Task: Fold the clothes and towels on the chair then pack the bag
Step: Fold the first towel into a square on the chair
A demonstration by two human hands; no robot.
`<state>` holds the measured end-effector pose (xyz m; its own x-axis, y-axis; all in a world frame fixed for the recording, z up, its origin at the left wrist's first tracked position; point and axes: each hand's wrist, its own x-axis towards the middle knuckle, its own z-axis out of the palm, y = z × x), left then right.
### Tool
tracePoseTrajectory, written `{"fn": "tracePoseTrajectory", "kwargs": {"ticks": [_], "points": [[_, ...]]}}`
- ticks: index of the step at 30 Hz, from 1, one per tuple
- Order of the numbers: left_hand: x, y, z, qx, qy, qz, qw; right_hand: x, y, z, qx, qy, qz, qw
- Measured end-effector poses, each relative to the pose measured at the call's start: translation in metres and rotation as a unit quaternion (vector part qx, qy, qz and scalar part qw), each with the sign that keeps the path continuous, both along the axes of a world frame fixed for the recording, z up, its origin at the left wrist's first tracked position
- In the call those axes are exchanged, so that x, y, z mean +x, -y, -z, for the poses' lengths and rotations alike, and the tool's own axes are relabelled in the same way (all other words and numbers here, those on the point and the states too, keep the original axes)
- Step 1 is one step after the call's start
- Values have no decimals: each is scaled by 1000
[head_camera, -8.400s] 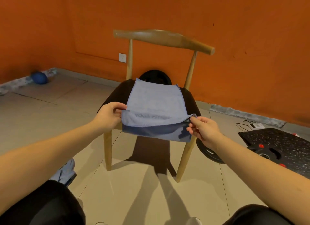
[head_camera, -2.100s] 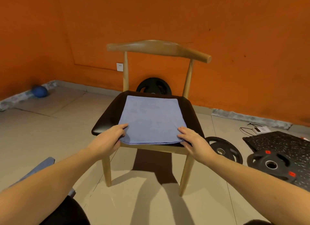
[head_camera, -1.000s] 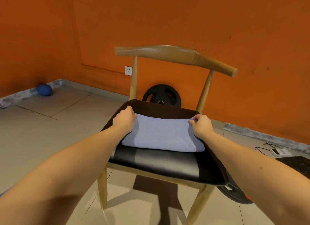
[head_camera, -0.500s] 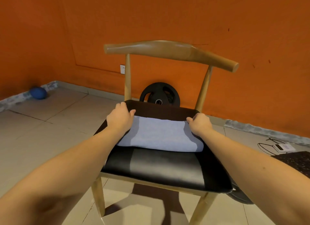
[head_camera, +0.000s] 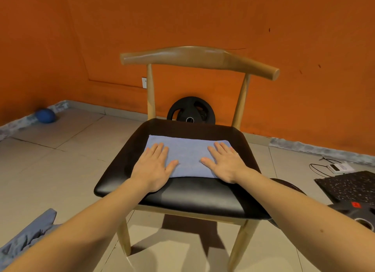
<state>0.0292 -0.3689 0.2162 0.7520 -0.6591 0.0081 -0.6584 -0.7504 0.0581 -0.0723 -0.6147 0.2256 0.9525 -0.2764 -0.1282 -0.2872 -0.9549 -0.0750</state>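
Chair (head_camera: 198, 200): black seat, our landmark
Blue towel (head_camera: 188, 154): folded strip, flat on chair seat, toward back
Grey fabric (head_camera: 34, 229): floor, left of chair; bag or garment, we cannot tell; contents unseen
Left hand (head_camera: 154, 166), right hand (head_camera: 225, 164): fingers spread, palms pressing towel ends
Step, we judge: flattening fold; next calls for lifting towel, locating bag

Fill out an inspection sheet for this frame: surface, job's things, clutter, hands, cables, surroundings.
Surface: black seat of wooden chair.
Job's things: blue towel, folded, flat on seat.
Clutter: plate behind chair, ball by wall, mat at right, grey fabric lower left.
Hands: left hand and right hand flat on towel, fingers straight.
Cables: thin wire beside white device on floor.
Surroundings: orange wall, socket, tiled floor.
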Motion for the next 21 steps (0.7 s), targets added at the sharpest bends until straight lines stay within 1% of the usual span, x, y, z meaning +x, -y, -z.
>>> {"fn": "tracePoseTrajectory", "kwargs": {"ticks": [3,5,6,8,9,10,11,12,14,17,19,21], "points": [[2,2,-4,28,-11,3,1000,5,0,3,-8,-11,-2,1000],[3,8,-11,41,-14,-6,999,9,4,-5,37,-7,-4,999],[0,12,-15,32,0,-10,999,10,7,-9,78,35,4,996],[-15,26,-22,-26,35,-2,999,18,22,-15,139,171,44,974],[-28,35,-24,-70,31,14,997,23,32,-16,153,197,70,966],[-43,45,-27,-110,14,40,993,28,40,-18,166,187,91,964],[-59,56,-27,-135,0,74,988,32,47,-19,180,158,106,965],[-75,66,-26,-142,-8,109,984,37,54,-16,188,129,117,967],[-98,83,-20,-119,-12,160,980,47,65,-9,181,114,143,966],[-109,94,-10,-63,3,183,981,46,67,-16,203,137,156,957],[-111,90,-4,-57,25,191,979,36,64,-25,238,143,155,948],[-113,80,-1,-76,43,201,976,22,57,-36,273,145,163,937]]}}
